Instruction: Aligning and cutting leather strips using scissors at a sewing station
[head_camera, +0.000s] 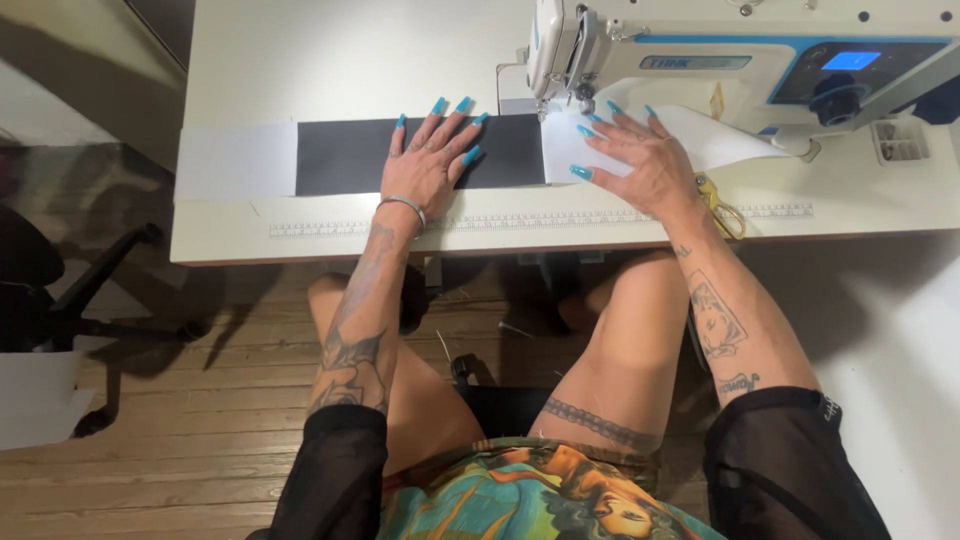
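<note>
Head view shows our long flat strip of fabric (345, 157) — white, then dark grey, then white again — lying on the cream sewing table (330, 60) with its long axis running left to right, parallel to the printed ruler (540, 220) along the near edge. Our left hand (428, 160) rests palm-down on the dark grey panel, fingers spread and flat, gripping nothing. Our right hand (640, 160) presses flat on the white end — fingers splayed, nothing pinched — just beside the presser foot of the white industrial sewing machine (740, 60). The right hand is the nearer to the needle; the strip's free length extends away to the left. Gold-handled scissors (722, 208) lie at the right wrist.
</note>
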